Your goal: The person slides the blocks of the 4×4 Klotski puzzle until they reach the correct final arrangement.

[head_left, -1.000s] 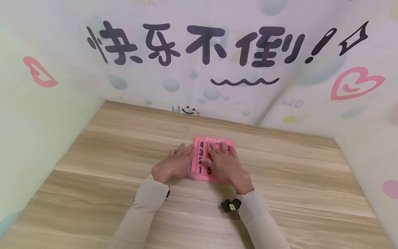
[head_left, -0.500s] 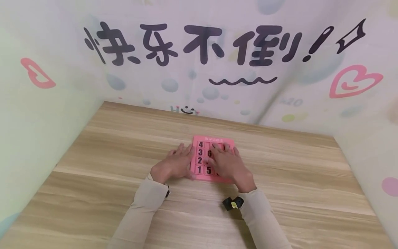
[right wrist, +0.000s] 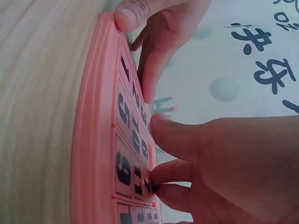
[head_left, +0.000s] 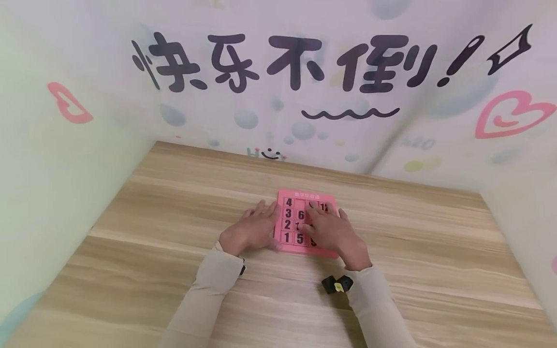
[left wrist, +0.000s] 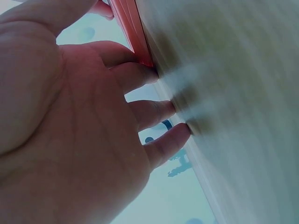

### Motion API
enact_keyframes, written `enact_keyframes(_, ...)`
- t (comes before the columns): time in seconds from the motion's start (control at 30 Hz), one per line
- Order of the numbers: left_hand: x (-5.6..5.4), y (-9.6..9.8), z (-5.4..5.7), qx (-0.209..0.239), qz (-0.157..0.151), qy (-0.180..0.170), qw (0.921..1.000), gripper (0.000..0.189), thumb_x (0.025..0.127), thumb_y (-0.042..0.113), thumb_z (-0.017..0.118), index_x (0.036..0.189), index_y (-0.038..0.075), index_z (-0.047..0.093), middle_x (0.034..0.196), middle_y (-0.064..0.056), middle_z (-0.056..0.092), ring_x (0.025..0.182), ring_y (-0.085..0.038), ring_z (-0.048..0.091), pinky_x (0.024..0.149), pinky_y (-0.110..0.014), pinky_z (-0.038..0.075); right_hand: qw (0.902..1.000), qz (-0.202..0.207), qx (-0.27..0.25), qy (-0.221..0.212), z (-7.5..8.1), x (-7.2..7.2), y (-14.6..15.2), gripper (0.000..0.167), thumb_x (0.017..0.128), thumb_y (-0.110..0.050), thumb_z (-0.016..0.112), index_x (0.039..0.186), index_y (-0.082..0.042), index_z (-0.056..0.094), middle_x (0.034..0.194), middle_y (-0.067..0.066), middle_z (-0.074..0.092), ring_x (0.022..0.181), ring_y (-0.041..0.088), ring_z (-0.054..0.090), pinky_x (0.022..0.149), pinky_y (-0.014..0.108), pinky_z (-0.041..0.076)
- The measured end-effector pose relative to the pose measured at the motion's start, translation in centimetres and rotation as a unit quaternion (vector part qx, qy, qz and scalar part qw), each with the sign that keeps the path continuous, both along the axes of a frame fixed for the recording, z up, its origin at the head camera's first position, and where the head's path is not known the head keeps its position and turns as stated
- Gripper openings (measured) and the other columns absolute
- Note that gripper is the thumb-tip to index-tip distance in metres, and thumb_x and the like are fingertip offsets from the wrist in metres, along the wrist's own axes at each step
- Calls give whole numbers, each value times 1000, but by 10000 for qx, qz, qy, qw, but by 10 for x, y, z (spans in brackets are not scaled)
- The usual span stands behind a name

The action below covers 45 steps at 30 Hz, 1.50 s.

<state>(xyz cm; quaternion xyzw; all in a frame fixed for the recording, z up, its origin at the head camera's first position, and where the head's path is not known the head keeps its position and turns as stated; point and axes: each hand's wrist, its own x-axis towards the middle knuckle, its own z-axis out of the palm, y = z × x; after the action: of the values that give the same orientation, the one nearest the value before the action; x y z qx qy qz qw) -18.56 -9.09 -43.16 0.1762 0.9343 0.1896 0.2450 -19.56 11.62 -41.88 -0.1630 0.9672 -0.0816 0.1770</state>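
A pink number slide puzzle (head_left: 300, 250) lies flat on the wooden table, its tiles printed with black numbers. My left hand (head_left: 252, 229) steadies its left side. In the right wrist view that hand's thumb (right wrist: 133, 14) touches the near-left corner. The left wrist view shows extended fingers (left wrist: 152, 113), with fingertips down at the tabletop beside the frame. My right hand (head_left: 332, 232) is over the puzzle's right part, its fingertips touching a top-row tile (right wrist: 147, 182). A gap shows in the top row, right of the 4 tile (head_left: 289, 202). The right hand hides several tiles.
The wooden table (head_left: 174, 203) extends around the puzzle. A white printed backdrop (head_left: 278, 121) with large black characters stands behind, with pale walls at both sides. A black wrist device (head_left: 337, 285) with a yellow mark sits at my right cuff.
My right fingers have shifted right, sliding a top-row tile the same way. The gap now shows beside the 4, and the 6 is uncovered. My left hand stays at the left edge.
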Motion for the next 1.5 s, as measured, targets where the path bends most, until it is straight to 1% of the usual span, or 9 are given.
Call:
enact_keyframes(0.13,0,1,2,20,52,-74,10000,100,88,41,72,159,8,10,167,-6,1,153,-32,-9,124,-51,2,10000,-1,0,-62,1,-2,3,64,103,-45,46,156,-13,31,163,9,26,149,45,15,118,67,11)
enact_keyframes(0.4,-1,3,3,31,23,-23,10000,101,88,41,72,159,8,9,167,-6,1,153,-33,-8,124,-51,3,10000,-45,-3,-38,2,-4,6,65,102,-45,49,156,-13,33,162,10,28,149,45,15,118,66,14)
enact_keyframes(0.57,0,2,3,-37,11,-48,10000,100,88,41,72,159,8,10,167,-6,2,153,-33,-8,124,-51,4,9995,174,-180,214,-2,-3,0,66,101,-44,52,156,-13,33,162,12,28,150,43,17,118,65,16)
enact_keyframes(0.67,0,1,3,-28,2,-42,10000,98,88,41,71,159,8,12,167,-6,3,153,-33,-7,124,-51,4,9983,342,-311,362,-5,-2,-8,67,101,-43,52,157,-14,30,163,12,26,150,42,15,119,63,15)
enact_keyframes(0.8,0,-2,1,-20,42,-78,10000,99,88,42,72,159,9,12,167,-6,3,153,-33,-7,124,-52,4,9976,544,-325,288,-7,0,-17,68,102,-45,49,158,-14,26,164,9,20,151,41,11,121,61,14)
enact_keyframes(0.97,-1,-1,0,-34,-1,-50,10000,98,88,43,71,159,9,12,167,-6,4,153,-33,-7,124,-53,6,9972,589,-430,161,-2,2,-24,65,102,-43,49,157,-13,29,165,8,20,151,42,11,119,63,15)
enact_keyframes(1.1,-2,1,0,0,-65,4,10000,99,88,43,72,159,7,13,167,-7,5,153,-34,-6,124,-54,8,9982,514,-237,200,-1,1,-26,67,102,-45,49,157,-13,29,165,8,20,151,42,12,120,62,15)
enact_keyframes(1.23,-2,2,0,13,-22,-3,10000,100,87,42,73,159,6,14,167,-7,6,153,-34,-6,123,-54,8,9983,508,-36,270,-3,-2,-30,66,103,-46,46,157,-12,28,164,10,20,150,42,13,120,61,16)
enact_keyframes(1.5,-2,1,0,9,-38,22,10000,103,86,43,74,159,7,11,167,-7,7,153,-34,-6,123,-53,9,9985,427,117,318,-7,-2,-41,59,104,-46,41,156,-19,32,164,8,23,151,40,14,119,64,15)
